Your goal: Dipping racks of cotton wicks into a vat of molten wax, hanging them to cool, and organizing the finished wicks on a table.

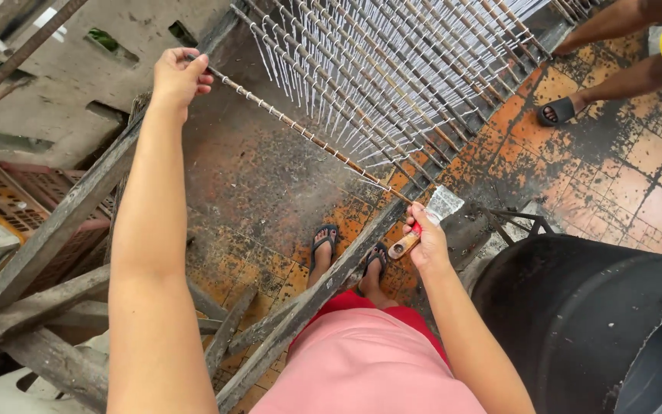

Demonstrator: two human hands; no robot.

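Observation:
A thin wooden rod strung with hanging white wicks runs between my two hands. My left hand grips its far end over the wooden frame rail. My right hand holds the rod's near end together with a scraper that has a wooden handle and a wide metal blade. Beyond the rod, several more rods with white strings lie side by side across the frame. My feet in sandals stand below on the stained tile floor.
A large black drum stands at the lower right. Another person's legs and a sandalled foot are at the top right. Plastic crates sit at the left, behind loose wooden beams. The second frame rail crosses in front of me.

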